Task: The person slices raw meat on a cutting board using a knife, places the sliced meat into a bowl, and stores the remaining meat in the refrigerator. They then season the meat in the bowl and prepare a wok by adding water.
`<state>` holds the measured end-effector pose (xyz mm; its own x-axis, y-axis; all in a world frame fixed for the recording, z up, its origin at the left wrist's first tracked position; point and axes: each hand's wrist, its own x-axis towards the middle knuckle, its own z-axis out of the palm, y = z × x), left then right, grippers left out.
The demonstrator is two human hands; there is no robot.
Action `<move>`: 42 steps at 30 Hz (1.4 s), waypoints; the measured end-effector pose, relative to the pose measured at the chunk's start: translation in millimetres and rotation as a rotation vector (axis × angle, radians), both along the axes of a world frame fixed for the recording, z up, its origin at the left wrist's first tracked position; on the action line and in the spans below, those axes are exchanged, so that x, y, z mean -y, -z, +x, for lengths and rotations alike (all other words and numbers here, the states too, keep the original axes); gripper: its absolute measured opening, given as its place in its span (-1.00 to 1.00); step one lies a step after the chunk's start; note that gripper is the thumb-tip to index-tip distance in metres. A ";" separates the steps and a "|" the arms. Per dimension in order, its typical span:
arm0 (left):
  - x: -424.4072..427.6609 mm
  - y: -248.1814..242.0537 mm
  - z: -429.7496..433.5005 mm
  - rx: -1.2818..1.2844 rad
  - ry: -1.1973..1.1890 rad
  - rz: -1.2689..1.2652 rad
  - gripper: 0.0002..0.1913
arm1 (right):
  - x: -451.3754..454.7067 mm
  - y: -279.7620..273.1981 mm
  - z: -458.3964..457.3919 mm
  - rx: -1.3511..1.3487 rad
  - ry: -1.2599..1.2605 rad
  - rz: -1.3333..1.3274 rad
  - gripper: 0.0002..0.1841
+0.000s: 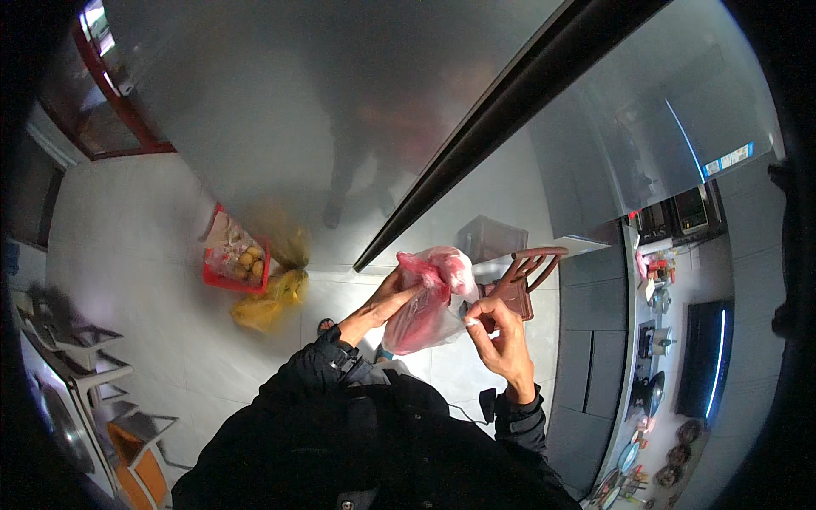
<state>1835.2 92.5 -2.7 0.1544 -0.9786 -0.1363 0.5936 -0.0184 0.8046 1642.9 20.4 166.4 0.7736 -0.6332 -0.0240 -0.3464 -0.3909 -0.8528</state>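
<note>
In front of my chest a clear plastic bag hangs, with pink, red and white contents that look like raw meat. My left hand grips it from the left side, its fingers partly hidden behind the plastic. On the other side my right hand pinches a thin edge of the bag between thumb and forefinger. Beyond both hands rises a large, shiny grey refrigerator door, with a long dark vertical strip along it.
Left on the tiled floor sit a red basket with round yellowish produce and a yellow plastic bag. A brown chair stands right of the hands. Grey cabinets carry a counter with pots. Folding chairs lie far left.
</note>
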 end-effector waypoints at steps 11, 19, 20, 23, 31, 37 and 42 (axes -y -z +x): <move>18.1 -77.8 13.0 0.629 0.133 -0.599 -0.67 | -11.9 6.6 4.0 0.274 0.132 -0.099 -0.76; 18.0 -130.1 31.9 0.840 0.200 -0.541 -0.37 | -15.7 -3.3 -14.8 0.270 0.224 0.046 -0.75; 15.6 -131.7 27.1 0.913 0.271 -0.583 -0.33 | -14.5 -6.8 -14.2 0.310 0.204 0.031 -0.76; 6.7 -130.4 13.6 1.087 0.263 -0.610 -0.30 | -9.5 -20.4 -3.3 0.062 0.151 -0.025 -0.76; 6.1 -123.4 39.2 1.239 0.118 -0.336 -0.56 | 7.6 -31.8 54.5 -0.094 -0.232 -0.319 -0.84; -17.6 -133.2 93.7 1.232 0.295 -0.172 -0.81 | 24.9 -10.2 100.6 0.035 -0.375 -0.408 -0.82; -39.3 -136.4 131.8 1.104 0.410 0.160 -0.76 | 69.1 -6.0 158.2 -0.270 0.000 -1.083 -0.75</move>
<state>1967.1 131.7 133.8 -0.0555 -0.9664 -0.2509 -0.4926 -0.1921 0.8488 1801.0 -48.7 172.4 0.8264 -0.4215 0.3732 -0.4688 -0.8823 0.0415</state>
